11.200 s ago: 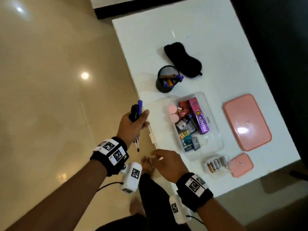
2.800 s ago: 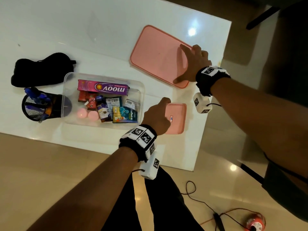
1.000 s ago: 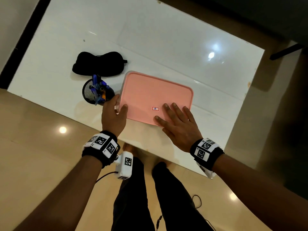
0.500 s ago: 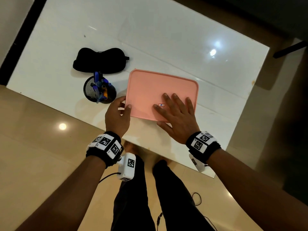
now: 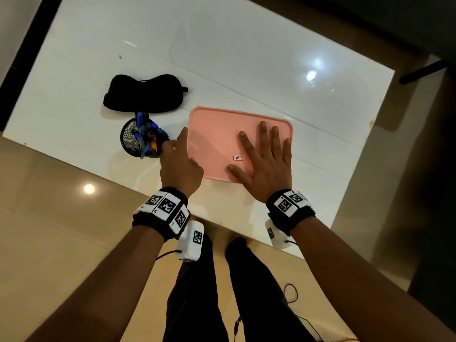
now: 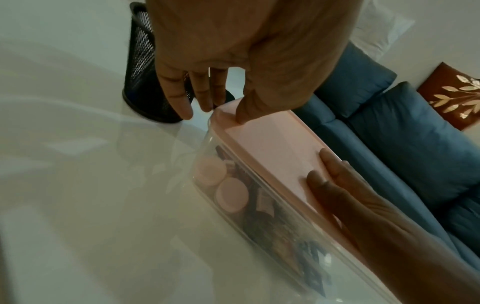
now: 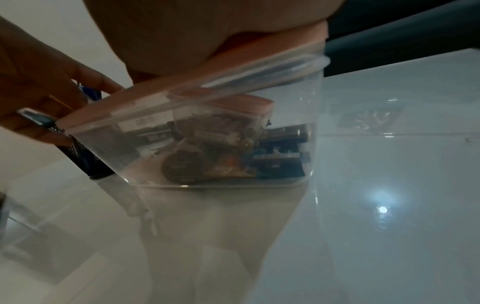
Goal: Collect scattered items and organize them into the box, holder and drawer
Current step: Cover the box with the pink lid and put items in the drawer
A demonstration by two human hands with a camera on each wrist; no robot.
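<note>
Pink rectangular plastic lid [image 5: 217, 137] moved off white table [image 5: 246, 58] onto clear plastic box [image 7: 116, 144], by near edge | right hand [image 5: 266, 166] flat, pressing lid; left hand [image 5: 179, 166] thumb on corner, fingers straight, gripping nothing | step: sealing box | next: press rim evenly

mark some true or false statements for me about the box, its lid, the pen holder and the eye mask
1. The pink lid sits on top of the clear box. True.
2. The right hand lies flat on the lid, fingers spread. True.
3. The mesh holder is empty. False: pens stand in it.
4. The eye mask is inside the box. False: it lies on the table, beyond the holder.
5. The left hand is at the lid's edge on the holder's side. True.
</note>
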